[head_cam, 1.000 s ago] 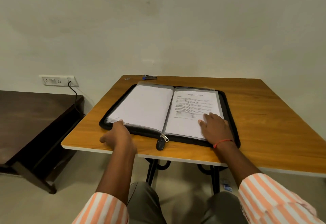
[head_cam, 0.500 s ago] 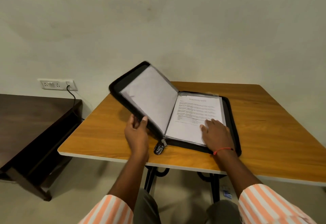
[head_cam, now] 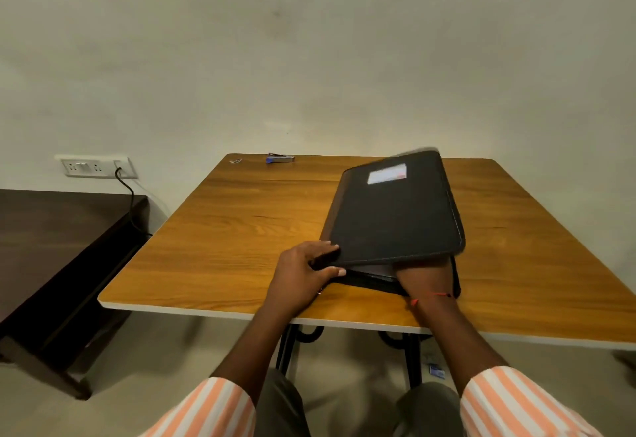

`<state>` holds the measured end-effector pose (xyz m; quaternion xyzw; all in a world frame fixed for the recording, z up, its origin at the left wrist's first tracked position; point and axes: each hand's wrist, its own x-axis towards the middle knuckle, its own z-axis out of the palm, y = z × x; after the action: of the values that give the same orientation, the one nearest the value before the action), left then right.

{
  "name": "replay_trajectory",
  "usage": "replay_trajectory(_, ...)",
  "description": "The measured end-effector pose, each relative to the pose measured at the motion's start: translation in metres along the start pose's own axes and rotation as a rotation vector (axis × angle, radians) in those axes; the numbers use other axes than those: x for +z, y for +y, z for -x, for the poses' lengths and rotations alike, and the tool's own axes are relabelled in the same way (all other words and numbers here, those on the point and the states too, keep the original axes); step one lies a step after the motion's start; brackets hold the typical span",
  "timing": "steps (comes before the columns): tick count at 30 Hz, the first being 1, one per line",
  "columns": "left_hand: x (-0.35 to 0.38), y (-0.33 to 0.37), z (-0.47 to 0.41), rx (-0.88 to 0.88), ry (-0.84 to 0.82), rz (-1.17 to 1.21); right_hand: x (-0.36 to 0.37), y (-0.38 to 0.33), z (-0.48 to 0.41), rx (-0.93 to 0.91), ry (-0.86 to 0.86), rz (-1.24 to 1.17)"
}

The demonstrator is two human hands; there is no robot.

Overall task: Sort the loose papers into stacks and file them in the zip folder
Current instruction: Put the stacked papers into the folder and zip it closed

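The black zip folder [head_cam: 395,216] lies on the right half of the wooden table [head_cam: 241,230], its cover folded almost down over the pages. A pale label shows on the cover's far end. My left hand [head_cam: 303,274] grips the near left corner of the cover, thumb on top. My right hand [head_cam: 425,274] sits between the cover and the lower half, its fingers hidden inside. Only a thin edge of the papers shows in the gap near the front.
A blue and silver stapler [head_cam: 280,158] lies at the table's far edge, with a small clip [head_cam: 235,161] beside it. A dark wooden bench [head_cam: 51,247] stands to the left. A wall socket [head_cam: 93,166] has a black cable plugged in.
My left hand lifted the folder's left cover from flat on the table and swung it over to the right, nearly shutting it. My right hand stayed on the pages and is now covered.
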<state>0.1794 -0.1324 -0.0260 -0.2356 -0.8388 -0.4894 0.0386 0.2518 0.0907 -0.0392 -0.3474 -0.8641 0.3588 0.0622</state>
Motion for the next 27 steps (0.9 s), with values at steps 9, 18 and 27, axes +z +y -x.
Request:
replay_trajectory(9, -0.023, -0.014, -0.002, -0.08, -0.27, 0.198, 0.014, 0.027, 0.075, -0.381, 0.546, 0.15)
replay_trajectory(18, -0.034, -0.01, 0.001, -0.118, -0.477, 0.458, 0.054, -0.032, 0.094, -0.622, 0.189, 0.154)
replay_trajectory(27, -0.027, -0.021, -0.001, -0.149, -0.385, 0.496, 0.068, -0.078, 0.111, -0.432, 0.097, 0.273)
